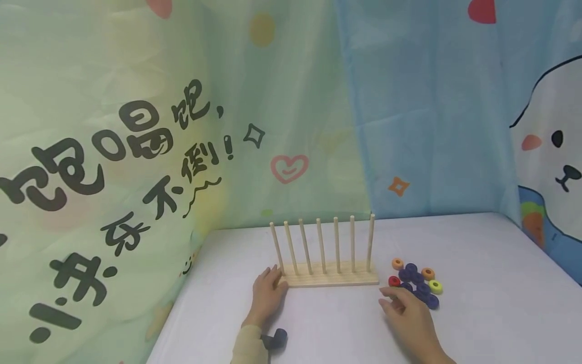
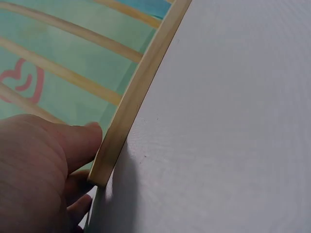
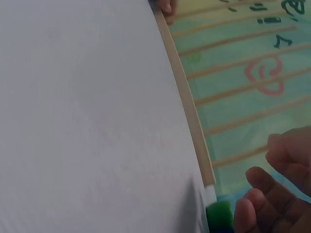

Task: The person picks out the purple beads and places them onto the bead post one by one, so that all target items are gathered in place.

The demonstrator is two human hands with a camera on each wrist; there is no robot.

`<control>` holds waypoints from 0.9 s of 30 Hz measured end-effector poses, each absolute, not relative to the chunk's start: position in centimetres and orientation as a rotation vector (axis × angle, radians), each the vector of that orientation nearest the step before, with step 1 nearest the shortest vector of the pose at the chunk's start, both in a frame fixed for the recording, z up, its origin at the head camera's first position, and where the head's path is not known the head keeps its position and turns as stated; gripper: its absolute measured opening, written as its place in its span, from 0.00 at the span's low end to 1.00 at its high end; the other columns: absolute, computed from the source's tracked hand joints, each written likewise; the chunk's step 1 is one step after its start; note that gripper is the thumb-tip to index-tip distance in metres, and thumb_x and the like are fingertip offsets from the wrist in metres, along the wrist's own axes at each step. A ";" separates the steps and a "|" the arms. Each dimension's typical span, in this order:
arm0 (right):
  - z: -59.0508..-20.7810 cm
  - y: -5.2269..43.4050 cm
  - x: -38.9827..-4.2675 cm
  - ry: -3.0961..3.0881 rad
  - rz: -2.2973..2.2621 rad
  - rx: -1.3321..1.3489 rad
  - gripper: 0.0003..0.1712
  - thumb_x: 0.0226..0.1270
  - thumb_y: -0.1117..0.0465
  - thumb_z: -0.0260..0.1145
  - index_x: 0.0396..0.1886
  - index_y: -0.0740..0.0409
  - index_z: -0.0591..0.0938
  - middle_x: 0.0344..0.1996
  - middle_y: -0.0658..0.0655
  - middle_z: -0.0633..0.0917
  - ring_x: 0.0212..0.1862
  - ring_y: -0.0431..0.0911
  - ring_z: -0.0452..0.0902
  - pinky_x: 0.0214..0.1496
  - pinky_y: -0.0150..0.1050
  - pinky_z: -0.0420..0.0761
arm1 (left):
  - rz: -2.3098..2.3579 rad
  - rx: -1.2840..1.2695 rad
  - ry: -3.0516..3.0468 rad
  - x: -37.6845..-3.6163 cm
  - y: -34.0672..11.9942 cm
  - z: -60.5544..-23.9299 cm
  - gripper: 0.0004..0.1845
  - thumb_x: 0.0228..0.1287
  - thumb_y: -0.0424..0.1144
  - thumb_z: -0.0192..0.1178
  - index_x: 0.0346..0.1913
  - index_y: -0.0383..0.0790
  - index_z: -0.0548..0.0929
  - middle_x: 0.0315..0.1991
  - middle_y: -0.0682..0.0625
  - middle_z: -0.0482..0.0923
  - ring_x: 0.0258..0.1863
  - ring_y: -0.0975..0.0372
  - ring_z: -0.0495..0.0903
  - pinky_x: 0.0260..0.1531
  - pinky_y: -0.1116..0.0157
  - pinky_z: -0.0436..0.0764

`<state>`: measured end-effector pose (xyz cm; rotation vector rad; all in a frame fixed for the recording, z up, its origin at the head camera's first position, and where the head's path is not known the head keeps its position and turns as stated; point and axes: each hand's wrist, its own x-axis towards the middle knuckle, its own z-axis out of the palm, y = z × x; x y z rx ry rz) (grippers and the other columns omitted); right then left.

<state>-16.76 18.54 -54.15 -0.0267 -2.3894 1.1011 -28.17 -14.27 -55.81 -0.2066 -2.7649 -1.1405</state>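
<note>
Left hand [image 1: 268, 293] steadies peg rack [image 1: 332, 279]; rings [image 1: 416, 283] beside right hand [image 1: 404, 311] (seemingly untouched).

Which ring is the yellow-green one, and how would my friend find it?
Look at the white table and find the wooden peg rack with seven upright pegs. Just right of the rack lies a little heap of rings, beside the right hand. The yellow-green ring sits on the heap's right edge, the only one that colour among purple, orange and red ones.

Surface: white table [image 1: 477, 313] against cartoon-print curtains.
On it, centre: wooden peg rack [image 1: 329, 278], seven upright pegs.
On it, right: cluster of coloured rings [image 1: 416, 282], just beside the rack.
</note>
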 end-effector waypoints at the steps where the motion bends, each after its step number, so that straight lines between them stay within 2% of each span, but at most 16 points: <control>1: -54.2 18.9 -16.8 -2.384 1.090 -0.031 0.14 0.55 0.66 0.74 0.42 0.52 0.85 0.37 0.48 0.86 0.29 0.31 0.75 0.30 0.28 0.78 | -1.138 -0.197 -2.758 -28.2 -14.3 -55.8 0.22 0.65 0.40 0.59 0.61 0.41 0.79 0.67 0.42 0.70 0.70 0.43 0.61 0.68 0.36 0.54; 12: -54.2 22.1 -17.4 -2.409 0.988 -0.255 0.15 0.54 0.67 0.73 0.43 0.58 0.84 0.39 0.56 0.88 0.26 0.34 0.75 0.25 0.25 0.75 | -1.136 -0.198 -2.702 -28.0 -14.8 -56.2 0.20 0.64 0.39 0.59 0.58 0.40 0.81 0.65 0.42 0.74 0.68 0.43 0.65 0.67 0.37 0.57; 18: -54.3 23.6 -17.4 -2.396 0.898 -0.356 0.18 0.51 0.69 0.73 0.44 0.61 0.84 0.37 0.58 0.84 0.27 0.41 0.72 0.22 0.28 0.68 | -1.149 -0.224 -2.674 -28.2 -14.9 -56.1 0.19 0.64 0.39 0.60 0.58 0.39 0.81 0.64 0.42 0.74 0.68 0.44 0.65 0.68 0.38 0.58; 23: -54.4 25.1 -17.0 -2.483 0.928 -0.475 0.24 0.52 0.65 0.72 0.51 0.64 0.81 0.43 0.66 0.81 0.31 0.49 0.76 0.28 0.34 0.69 | -1.160 -0.237 -2.676 -28.3 -14.7 -56.2 0.20 0.63 0.40 0.61 0.58 0.39 0.80 0.64 0.42 0.74 0.68 0.44 0.65 0.68 0.38 0.57; 27: -54.4 26.2 -16.8 -2.571 1.007 -0.570 0.30 0.56 0.61 0.71 0.58 0.67 0.76 0.52 0.73 0.77 0.42 0.63 0.79 0.38 0.50 0.80 | -1.155 -0.246 -2.672 -28.3 -14.6 -56.2 0.21 0.63 0.40 0.61 0.57 0.38 0.81 0.64 0.42 0.75 0.68 0.44 0.66 0.68 0.38 0.57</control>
